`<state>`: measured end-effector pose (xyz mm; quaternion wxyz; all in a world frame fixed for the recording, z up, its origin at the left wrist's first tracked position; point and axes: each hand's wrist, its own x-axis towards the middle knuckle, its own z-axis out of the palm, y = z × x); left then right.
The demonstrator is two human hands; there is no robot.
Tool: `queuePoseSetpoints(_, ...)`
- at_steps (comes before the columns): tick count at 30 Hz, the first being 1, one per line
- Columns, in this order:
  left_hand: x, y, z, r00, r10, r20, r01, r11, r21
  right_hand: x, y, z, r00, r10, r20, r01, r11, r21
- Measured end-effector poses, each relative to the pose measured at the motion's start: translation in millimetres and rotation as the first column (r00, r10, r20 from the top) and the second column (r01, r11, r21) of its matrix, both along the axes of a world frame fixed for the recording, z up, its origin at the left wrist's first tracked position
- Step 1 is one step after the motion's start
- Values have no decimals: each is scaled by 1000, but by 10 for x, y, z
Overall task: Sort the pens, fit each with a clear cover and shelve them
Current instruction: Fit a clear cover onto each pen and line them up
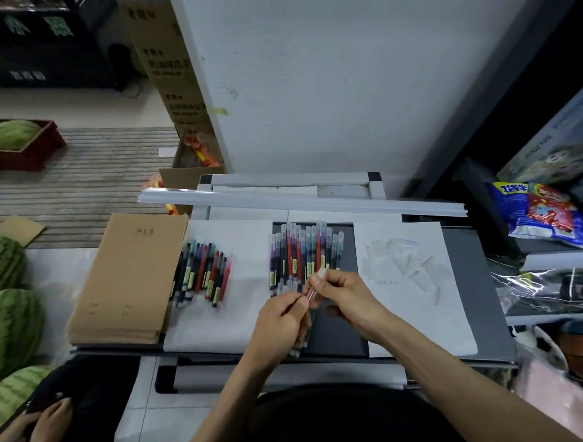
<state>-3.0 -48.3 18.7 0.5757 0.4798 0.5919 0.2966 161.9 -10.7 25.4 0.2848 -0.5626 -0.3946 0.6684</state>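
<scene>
A fan of uncovered coloured pens [203, 272] lies on white paper left of centre. A row of pens in clear covers [302, 251] lies at the middle of the dark table [462, 244]. Loose clear covers [405, 265] are heaped on white paper to the right. My left hand [282, 320] grips a pen [310, 293] near its lower end, with several more covered pens [300, 339] under its palm. My right hand [338, 288] pinches the clear cover [321, 272] on the pen's upper end. Both hands meet just below the covered row.
A stack of brown notebooks [130, 282] sits at the table's left. Long white strips [299, 200] lie across the back. Watermelons [5, 313] line the left floor. Another person's hand [51, 420] is at lower left. Snack bags [545, 215] and shelf clutter stand to the right.
</scene>
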Motion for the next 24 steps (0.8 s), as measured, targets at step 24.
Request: queuePoseSetpoints(24, -464, 17, -678, 776, 79, -626, -75, 997, 33, 1138, 31, -661, 291, -44, 956, -204, 973, 107)
